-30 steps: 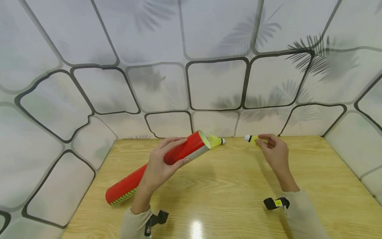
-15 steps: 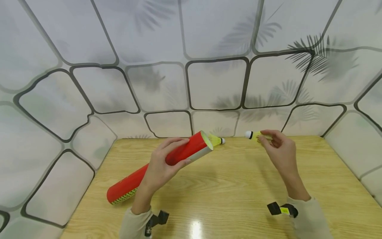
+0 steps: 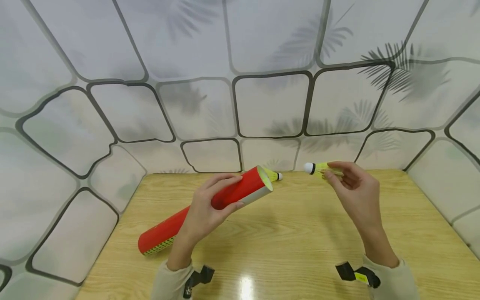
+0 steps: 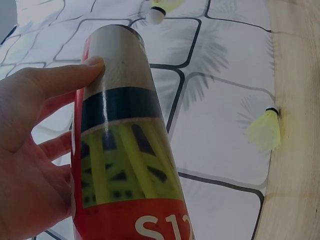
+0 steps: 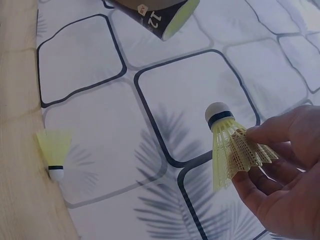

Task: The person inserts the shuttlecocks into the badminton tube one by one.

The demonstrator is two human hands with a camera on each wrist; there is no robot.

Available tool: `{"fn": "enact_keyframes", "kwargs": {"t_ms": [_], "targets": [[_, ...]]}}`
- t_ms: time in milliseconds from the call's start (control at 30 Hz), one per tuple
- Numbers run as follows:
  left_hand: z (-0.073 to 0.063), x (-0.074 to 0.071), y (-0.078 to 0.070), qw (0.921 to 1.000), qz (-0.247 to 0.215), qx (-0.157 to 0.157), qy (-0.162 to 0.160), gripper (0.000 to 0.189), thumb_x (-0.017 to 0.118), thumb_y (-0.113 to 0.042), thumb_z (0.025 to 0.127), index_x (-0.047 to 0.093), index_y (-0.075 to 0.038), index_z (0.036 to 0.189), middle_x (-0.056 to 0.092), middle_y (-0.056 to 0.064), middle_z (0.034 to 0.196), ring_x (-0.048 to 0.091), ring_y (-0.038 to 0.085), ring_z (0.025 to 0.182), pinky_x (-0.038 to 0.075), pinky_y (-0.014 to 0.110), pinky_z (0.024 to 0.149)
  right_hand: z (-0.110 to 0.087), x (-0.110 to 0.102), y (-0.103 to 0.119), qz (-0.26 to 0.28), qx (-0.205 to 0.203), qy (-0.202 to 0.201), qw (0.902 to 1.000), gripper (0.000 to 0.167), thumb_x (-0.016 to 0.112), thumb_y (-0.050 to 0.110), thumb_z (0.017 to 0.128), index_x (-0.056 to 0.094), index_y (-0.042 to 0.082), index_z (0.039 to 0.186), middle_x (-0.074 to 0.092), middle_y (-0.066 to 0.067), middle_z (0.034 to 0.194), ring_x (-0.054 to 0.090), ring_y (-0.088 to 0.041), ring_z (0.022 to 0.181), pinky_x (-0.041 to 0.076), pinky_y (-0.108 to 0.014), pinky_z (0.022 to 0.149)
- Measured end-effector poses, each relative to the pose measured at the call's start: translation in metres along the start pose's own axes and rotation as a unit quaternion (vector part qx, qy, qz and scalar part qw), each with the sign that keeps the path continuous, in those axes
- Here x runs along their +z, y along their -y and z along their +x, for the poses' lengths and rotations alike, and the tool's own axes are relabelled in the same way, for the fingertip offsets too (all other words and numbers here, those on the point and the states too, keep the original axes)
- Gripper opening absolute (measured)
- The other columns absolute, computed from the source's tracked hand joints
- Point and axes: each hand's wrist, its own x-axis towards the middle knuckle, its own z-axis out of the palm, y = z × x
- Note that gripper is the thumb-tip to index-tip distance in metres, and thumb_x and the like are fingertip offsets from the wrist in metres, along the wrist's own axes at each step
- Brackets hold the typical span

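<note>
My left hand (image 3: 208, 206) grips a long red shuttlecock tube (image 3: 165, 231) around its upper part. The tube is tilted, its open end up and toward the right. A clear window in its side (image 4: 130, 165) shows yellow ribs within, in the left wrist view. To the right, my right hand (image 3: 358, 193) pinches a yellow shuttlecock (image 5: 232, 145) by its skirt, white cork pointing left toward the tube's mouth. A gap separates cork and mouth. Another yellow shuttlecock (image 5: 55, 152) lies at the table's back edge, partly hidden behind the tube's mouth in the head view.
A light wooden table (image 3: 281, 250) spans the space below both hands. Behind it and at both sides rise pale walls (image 3: 273, 106) patterned with dark outlined stones and leaf shadows.
The tube's open end has shifted a little right and down in my left hand. My right hand has drawn slightly right and turned, with the shuttlecock still pinched and its cork facing left.
</note>
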Motion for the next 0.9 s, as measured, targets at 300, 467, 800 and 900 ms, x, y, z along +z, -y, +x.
{"fn": "enact_keyframes", "kwargs": {"t_ms": [300, 467, 800, 900], "targets": [[0.001, 0.003, -0.005, 0.9999, -0.009, -0.001, 0.006, 0.052, 0.086, -0.015, 0.086, 0.068, -0.02, 0.135, 0.06, -0.003, 0.136, 0.06, 0.019, 0.117, 0.058, 0.04, 0.088, -0.006, -0.002, 0.016, 0.014, -0.02, 0.004, 0.9997, 0.02, 0.074, -0.003, 0.092, 0.075, 0.001, 0.112, 0.077, 0.002, 0.096, 0.072, -0.008, 0.08, 0.055, -0.015, 0.07], [0.0, 0.006, -0.005, 0.9999, -0.013, -0.002, 0.01, 0.051, 0.085, -0.016, 0.086, 0.068, -0.02, 0.134, 0.06, -0.004, 0.136, 0.06, 0.019, 0.117, 0.058, 0.04, 0.088, -0.009, 0.0, 0.023, 0.004, -0.037, 0.028, 0.9989, 0.022, 0.071, -0.004, 0.094, 0.074, 0.001, 0.115, 0.075, -0.002, 0.1, 0.072, -0.006, 0.087, 0.056, -0.016, 0.076], [0.0, 0.01, -0.006, 0.9998, -0.013, 0.005, 0.016, 0.051, 0.086, -0.016, 0.086, 0.069, -0.019, 0.134, 0.061, -0.003, 0.134, 0.061, 0.019, 0.116, 0.058, 0.039, 0.089, -0.014, 0.006, 0.031, 0.04, -0.072, 0.041, 0.9958, 0.026, 0.076, -0.011, 0.086, 0.075, -0.001, 0.11, 0.076, -0.007, 0.095, 0.074, -0.009, 0.082, 0.057, -0.018, 0.072], [0.0, 0.012, -0.007, 0.9996, -0.017, 0.007, 0.019, 0.051, 0.086, -0.016, 0.086, 0.069, -0.018, 0.134, 0.061, -0.002, 0.133, 0.062, 0.019, 0.115, 0.058, 0.038, 0.089, -0.016, 0.009, 0.031, 0.039, -0.082, 0.047, 0.9948, 0.026, 0.076, -0.012, 0.085, 0.075, -0.002, 0.109, 0.074, -0.007, 0.097, 0.073, -0.008, 0.082, 0.057, -0.018, 0.074]]}}
